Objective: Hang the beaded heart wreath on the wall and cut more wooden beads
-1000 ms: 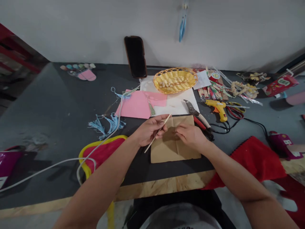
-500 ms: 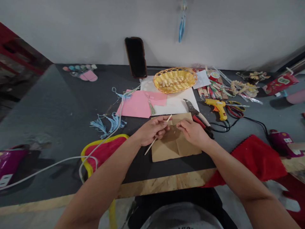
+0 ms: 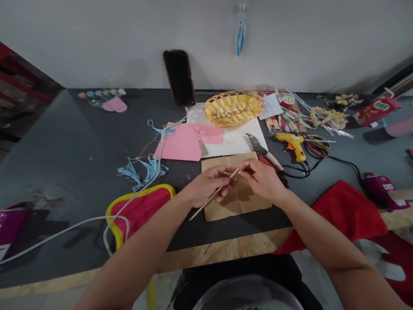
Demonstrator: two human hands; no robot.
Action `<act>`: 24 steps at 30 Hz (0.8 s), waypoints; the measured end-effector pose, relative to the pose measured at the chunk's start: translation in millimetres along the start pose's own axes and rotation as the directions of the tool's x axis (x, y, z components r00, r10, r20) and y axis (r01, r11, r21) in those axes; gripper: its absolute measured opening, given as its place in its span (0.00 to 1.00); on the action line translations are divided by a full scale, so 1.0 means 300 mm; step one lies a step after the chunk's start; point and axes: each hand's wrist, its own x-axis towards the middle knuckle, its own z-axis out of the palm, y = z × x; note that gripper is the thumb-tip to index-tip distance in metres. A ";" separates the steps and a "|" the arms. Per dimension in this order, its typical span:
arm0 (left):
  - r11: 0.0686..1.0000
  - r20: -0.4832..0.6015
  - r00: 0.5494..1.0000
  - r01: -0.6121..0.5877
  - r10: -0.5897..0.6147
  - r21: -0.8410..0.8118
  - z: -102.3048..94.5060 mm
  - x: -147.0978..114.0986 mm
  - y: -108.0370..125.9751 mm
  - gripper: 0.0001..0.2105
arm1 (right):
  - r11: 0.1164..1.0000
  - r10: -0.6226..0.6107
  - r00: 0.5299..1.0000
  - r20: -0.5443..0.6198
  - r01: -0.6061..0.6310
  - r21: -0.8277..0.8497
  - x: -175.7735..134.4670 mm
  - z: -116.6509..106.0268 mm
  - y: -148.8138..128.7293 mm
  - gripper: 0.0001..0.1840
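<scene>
Dark grey worktop (image 3: 97, 146), one, against a pale wall (image 3: 122, 38); clock directions are taken from the one sheet of brown card (image 3: 226, 211) beneath the hands, twelve o'clock toward the wall. Two hands present. Left hand (image 3: 211, 185) holds one slender pale stick (image 3: 206, 203), slanting from eight o'clock toward two above the left part of the card. Right hand (image 3: 263, 178) has thumb and forefinger drawn narrow at the stick's upper end; whether they grip it or a small fragment cannot be told.

Just off the card at one o'clock: one pair of pruning shears (image 3: 258, 146), jaws parted, partly hidden by the right hand. At twelve: one white sheet (image 3: 238, 146), with one yellow basket (image 3: 234, 122) overlapping its far edge, containing small pale pieces too fine to count. At ten: pink paper (image 3: 180, 144), with one green tassel (image 3: 202, 148) at its near right. At two: one yellow glue gun (image 3: 292, 142). At nine: blue tassels (image 3: 151, 170), number unclear, and one pink pouch (image 3: 142, 204) edged yellow, crossed by a white cable (image 3: 158, 159).

Further out: one phone (image 3: 179, 77) leaning at eleven, one red carton (image 3: 377, 111) at two, one red cloth (image 3: 345, 211) at three.
</scene>
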 end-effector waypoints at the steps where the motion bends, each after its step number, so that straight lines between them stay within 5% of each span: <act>1: 1.000 -0.003 1.000 -0.002 0.002 0.009 0.002 0.000 0.000 0.15 | 1.000 0.023 1.000 0.003 -0.023 0.007 -0.001 0.001 0.000 0.04; 8: 0.997 -0.012 1.000 -0.018 0.019 0.070 0.000 -0.004 0.000 0.13 | 0.999 -0.005 1.000 -0.004 0.005 0.033 -0.007 0.002 -0.003 0.10; 24: 0.980 -0.026 0.997 -0.072 0.078 0.183 0.007 -0.015 -0.008 0.14 | 0.993 -0.077 0.993 0.084 0.069 0.095 -0.003 -0.015 -0.021 0.05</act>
